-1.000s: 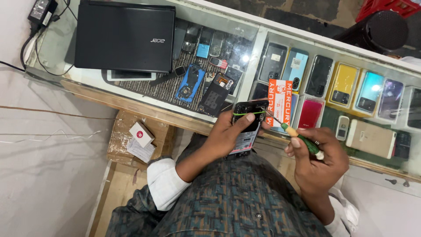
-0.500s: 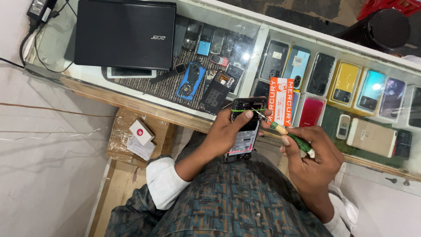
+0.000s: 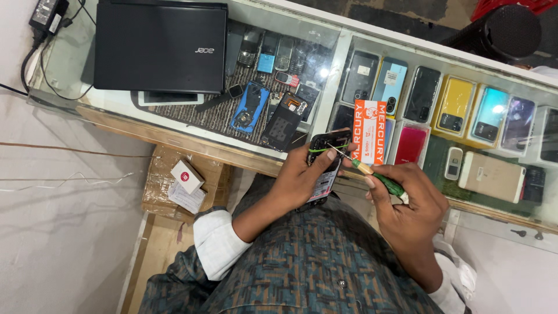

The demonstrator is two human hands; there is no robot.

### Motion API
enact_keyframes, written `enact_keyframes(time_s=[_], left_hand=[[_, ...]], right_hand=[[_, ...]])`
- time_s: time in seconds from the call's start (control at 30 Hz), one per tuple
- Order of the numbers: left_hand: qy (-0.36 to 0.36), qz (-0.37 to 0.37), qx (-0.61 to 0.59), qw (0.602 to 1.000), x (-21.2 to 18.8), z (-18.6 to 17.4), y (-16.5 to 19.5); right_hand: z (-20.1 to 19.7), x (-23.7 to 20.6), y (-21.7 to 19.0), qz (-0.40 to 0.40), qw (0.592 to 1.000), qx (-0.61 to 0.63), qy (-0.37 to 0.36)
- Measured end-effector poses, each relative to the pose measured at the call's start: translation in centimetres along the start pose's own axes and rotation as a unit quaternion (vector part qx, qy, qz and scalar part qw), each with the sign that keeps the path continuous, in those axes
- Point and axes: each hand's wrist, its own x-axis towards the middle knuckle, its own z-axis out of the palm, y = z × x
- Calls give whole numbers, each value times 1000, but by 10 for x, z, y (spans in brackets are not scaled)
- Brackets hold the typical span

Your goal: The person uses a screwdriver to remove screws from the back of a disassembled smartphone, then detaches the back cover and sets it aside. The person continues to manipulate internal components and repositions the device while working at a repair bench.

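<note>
My left hand point(image 3: 302, 174) grips an opened mobile phone point(image 3: 323, 168) with its back off, held upright in front of my chest at the counter's near edge. My right hand point(image 3: 410, 203) holds a small screwdriver point(image 3: 372, 172) with a green handle, and its thin metal tip touches the upper part of the phone near my left thumb. Both sleeves are patterned dark cloth with white cuffs.
A glass counter point(image 3: 325, 75) displays several phones and phone covers beneath it. A shut black laptop point(image 3: 160, 46) lies on the glass at the left, with a charger point(image 3: 46, 14) beside it. An orange and white box point(image 3: 369, 132) stands by the phone. Small boxes point(image 3: 186, 185) sit on a lower cardboard carton.
The phone and both hands have shifted slightly lower and closer to my chest. The screwdriver tip stays at the phone's upper part.
</note>
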Motion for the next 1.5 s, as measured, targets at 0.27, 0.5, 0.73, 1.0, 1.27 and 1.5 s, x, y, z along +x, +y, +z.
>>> enact_keyframes(time_s=[0.27,0.5,0.73,1.0,1.27,1.5], left_hand=[[54,11,212,976,-5,6,12],[70,61,259,961,-3,9,11],[74,12,299,951,0,12,12],[65,-2,298,952,0,13,6],[68,17,289,955,1,12,6],[76,-5,292,953,0,10,1]], right_hand=[[-7,3,-10,-41,991,-126,9],[-3,16,-4,-36,996,-79,-4],[-3,28,13,-2,998,-54,-14],[-6,20,26,18,999,-17,-23],[-2,18,32,60,997,-20,-39],[2,15,31,35,998,-35,-28]])
